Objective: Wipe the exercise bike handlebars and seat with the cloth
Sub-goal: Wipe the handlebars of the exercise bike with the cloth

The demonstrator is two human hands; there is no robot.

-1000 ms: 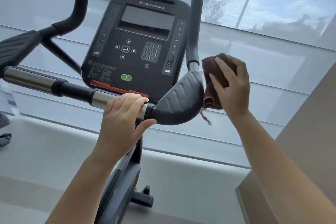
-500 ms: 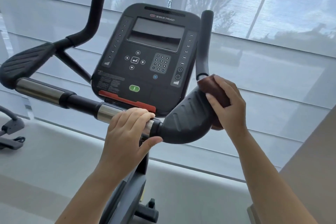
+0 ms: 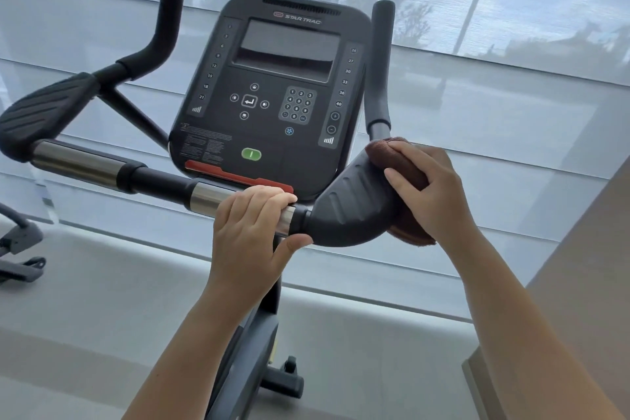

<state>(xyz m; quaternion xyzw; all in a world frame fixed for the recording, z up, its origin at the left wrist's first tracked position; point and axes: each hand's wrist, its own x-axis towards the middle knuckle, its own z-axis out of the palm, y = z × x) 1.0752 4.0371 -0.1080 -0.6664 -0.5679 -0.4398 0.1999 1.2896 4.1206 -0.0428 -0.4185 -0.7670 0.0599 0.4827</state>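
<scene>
The exercise bike's handlebar [image 3: 160,181] runs across the view, black with chrome sections, and ends in ribbed elbow pads. My left hand [image 3: 250,235] grips the chrome section just left of the right pad [image 3: 347,211]. My right hand [image 3: 431,194] holds a brown cloth [image 3: 383,148] pressed around the outer side of that right pad, with cloth showing above and below my fingers. The upright right grip [image 3: 380,65] rises just behind the cloth. The seat is out of view.
The black console [image 3: 272,95] with screen and keypad sits between the upright grips. The left pad [image 3: 41,109] and left upright grip [image 3: 163,20] are at the left. Shaded windows fill the background. Another machine's base [image 3: 20,249] is at far left, a beige wall [image 3: 579,283] at right.
My right hand brought the cloth from beside the right pad onto it and slid it down around the pad's outer side. My left hand kept its grip on the bar.
</scene>
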